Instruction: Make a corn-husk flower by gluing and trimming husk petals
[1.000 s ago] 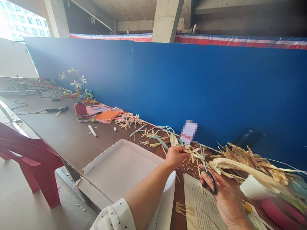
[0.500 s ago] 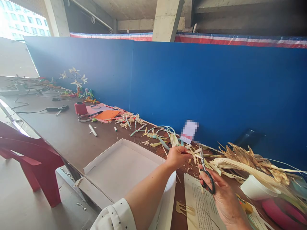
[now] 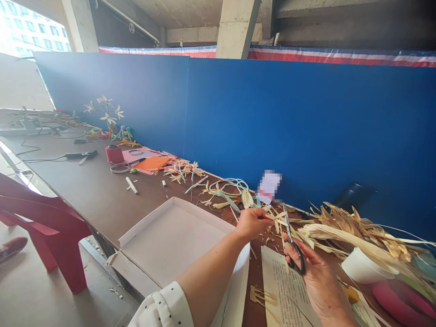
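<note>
Between the fingertips of my left hand (image 3: 254, 222) is a pale piece of corn husk (image 3: 279, 220), cut into narrow petal-like strips. My right hand (image 3: 311, 272) grips black-handled scissors (image 3: 295, 256), fingers through the loops, blades pointing up and away beside the husk strips. Whether the blades touch the strips I cannot tell. Beneath my right hand lies a printed sheet (image 3: 277, 281) with a small cut husk piece (image 3: 260, 295) at its left edge. Dried corn husks (image 3: 361, 236) are heaped to the right of the scissors.
An open white cardboard box lid (image 3: 184, 245) lies under my left forearm. A white cup (image 3: 368, 265) tilts at the right, near a pink object (image 3: 402, 297). Husk flowers (image 3: 184, 170), orange paper (image 3: 154, 163) and a red thread spool (image 3: 114, 154) line the blue partition (image 3: 289, 113).
Both hands stay almost where they were, with the scissors shifted only very slightly. A person's shoe has come into view on the floor at the far left.
</note>
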`<state>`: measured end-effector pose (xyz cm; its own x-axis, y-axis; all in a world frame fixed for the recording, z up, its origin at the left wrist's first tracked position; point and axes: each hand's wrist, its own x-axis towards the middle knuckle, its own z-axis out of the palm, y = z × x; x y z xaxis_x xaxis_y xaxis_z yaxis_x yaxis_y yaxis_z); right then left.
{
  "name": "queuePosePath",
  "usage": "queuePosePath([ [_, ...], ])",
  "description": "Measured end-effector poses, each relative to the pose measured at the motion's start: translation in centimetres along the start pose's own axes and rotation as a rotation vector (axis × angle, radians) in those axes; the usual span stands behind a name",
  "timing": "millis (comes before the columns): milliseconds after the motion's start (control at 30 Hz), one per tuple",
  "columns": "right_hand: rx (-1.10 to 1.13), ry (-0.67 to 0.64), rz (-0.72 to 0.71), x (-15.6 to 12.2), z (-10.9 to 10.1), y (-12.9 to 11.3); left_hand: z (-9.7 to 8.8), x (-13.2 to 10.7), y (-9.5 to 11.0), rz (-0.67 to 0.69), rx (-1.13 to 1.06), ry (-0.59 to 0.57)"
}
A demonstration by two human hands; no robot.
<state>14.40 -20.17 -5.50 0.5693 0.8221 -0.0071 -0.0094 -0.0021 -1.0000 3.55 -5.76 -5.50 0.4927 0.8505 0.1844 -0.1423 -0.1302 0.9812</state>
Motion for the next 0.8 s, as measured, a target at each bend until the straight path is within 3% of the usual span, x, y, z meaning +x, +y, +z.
queuePosePath([
  [800,0.021,-0.01,-0.026,0.0,-0.04,0.18,0.18,-0.24,0.14,-0.038,-0.013,-0.074],
])
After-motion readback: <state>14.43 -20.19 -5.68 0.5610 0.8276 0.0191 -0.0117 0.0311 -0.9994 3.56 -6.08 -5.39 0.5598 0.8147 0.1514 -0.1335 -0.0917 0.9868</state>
